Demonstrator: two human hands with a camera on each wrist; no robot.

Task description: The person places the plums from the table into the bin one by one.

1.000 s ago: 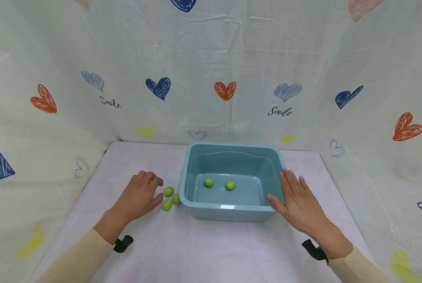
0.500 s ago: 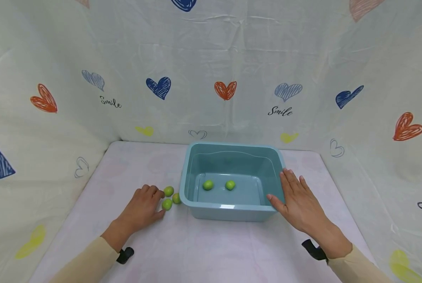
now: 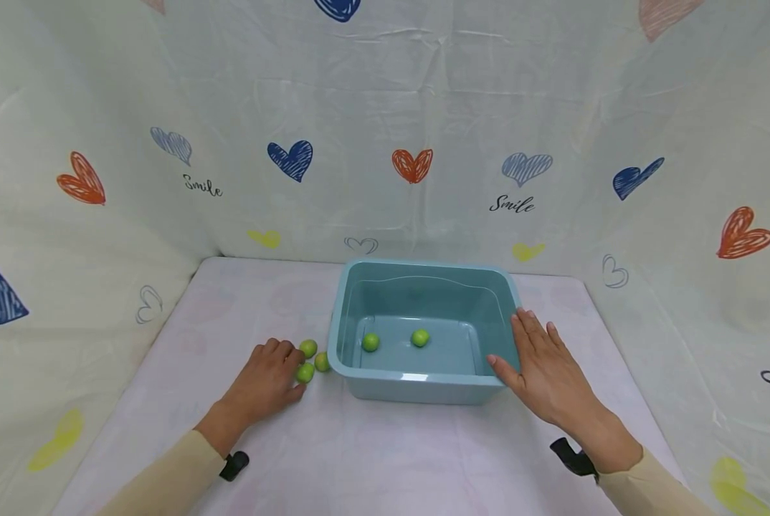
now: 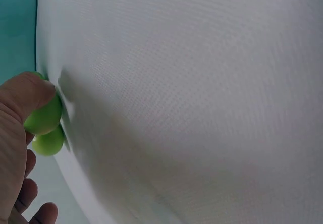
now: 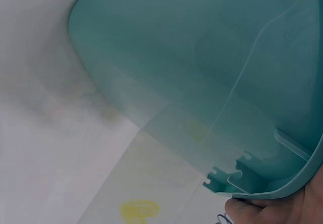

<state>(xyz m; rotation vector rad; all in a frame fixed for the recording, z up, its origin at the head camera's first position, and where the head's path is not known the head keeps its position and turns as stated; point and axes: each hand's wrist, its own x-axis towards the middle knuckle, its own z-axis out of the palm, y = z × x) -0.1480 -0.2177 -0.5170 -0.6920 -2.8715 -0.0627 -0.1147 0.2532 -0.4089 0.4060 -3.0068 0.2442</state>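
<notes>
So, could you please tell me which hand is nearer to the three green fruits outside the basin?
Left. The left hand is at the green fruits, its fingers around one; the right hand is across the basin, against its right side.

Surface (image 3: pixel 385 459): white, with faint pinkish blotches, some toward its left edge. Tub (image 3: pixel 417 391) toward the surface's far edge: plain pale teal-blue, white glare on the near rim. Two balls (image 3: pixel 420 337) inside: bright yellow-green, unpatterned. Three outer balls (image 3: pixel 307 348) between the tub and the surface's left edge: similar green, the one nearest the tub yellower. Backdrop (image 3: pixel 462 86) beyond the far edge: off-white, printed with hearts (image 3: pixel 412 166), scribbled orange-red, dark blue and light blue, also yellow and thin outlines; "Smile" lettering (image 3: pixel 512 204) black. Sleeves (image 3: pixel 165 476): beige. Wrist bands (image 3: pixel 234 466): black.
</notes>
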